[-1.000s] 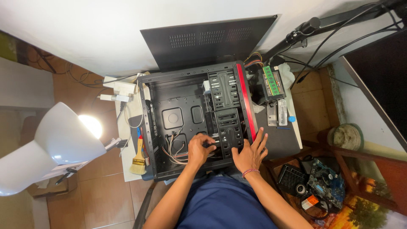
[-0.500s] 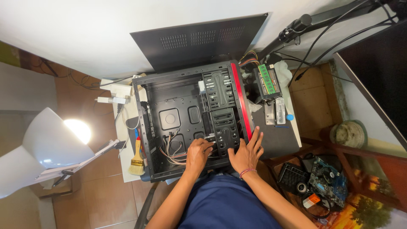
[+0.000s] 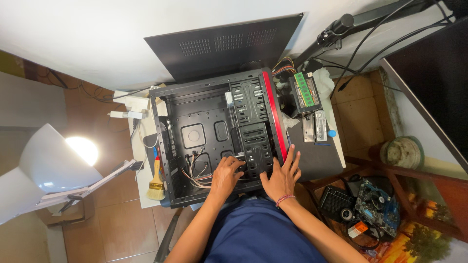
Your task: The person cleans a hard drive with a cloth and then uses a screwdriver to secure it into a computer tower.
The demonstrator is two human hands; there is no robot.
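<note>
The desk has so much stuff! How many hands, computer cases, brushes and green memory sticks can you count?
Hands: 2, the left hand and the right hand, both on the case
Computer case: 1, black, open
Brush: 1, yellow handle
Green memory stick: 1
Total: 5

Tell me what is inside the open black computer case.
Inside the computer case are a metal drive cage and loose coloured wires. The left hand covers what lies beneath it, by the cage's near end.
</note>
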